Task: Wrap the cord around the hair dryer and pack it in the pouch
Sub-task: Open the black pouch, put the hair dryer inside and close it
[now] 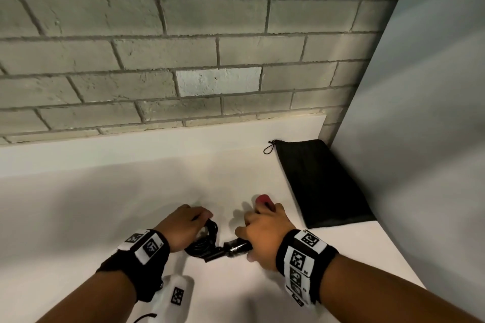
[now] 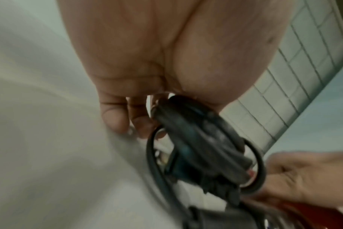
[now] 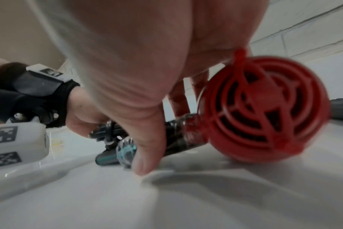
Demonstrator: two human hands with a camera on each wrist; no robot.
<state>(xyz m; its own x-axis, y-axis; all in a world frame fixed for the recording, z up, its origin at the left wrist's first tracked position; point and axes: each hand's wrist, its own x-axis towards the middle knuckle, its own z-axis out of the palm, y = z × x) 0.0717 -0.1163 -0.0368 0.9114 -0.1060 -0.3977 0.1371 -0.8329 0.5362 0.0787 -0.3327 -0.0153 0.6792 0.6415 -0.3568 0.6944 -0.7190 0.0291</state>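
A red hair dryer [image 1: 263, 200] with a black handle [image 1: 237, 247] lies on the white table [image 1: 105, 217]. My right hand [image 1: 262, 228] grips it from above; in the right wrist view the red rear grille [image 3: 264, 111] shows beside my thumb [image 3: 147, 147]. The black cord [image 1: 203, 240] is bunched in loops just left of the handle, and my left hand [image 1: 186, 225] holds that bundle [image 2: 196, 139] with curled fingers [image 2: 116, 117]. A flat black drawstring pouch [image 1: 320, 181] lies at the back right, apart from both hands.
A grey brick wall [image 1: 183, 47] stands behind the table, with a white ledge [image 1: 157, 139] at its foot. A pale panel [image 1: 433, 113] closes off the right side next to the pouch. The table's front right edge [image 1: 404, 262] runs near my right forearm.
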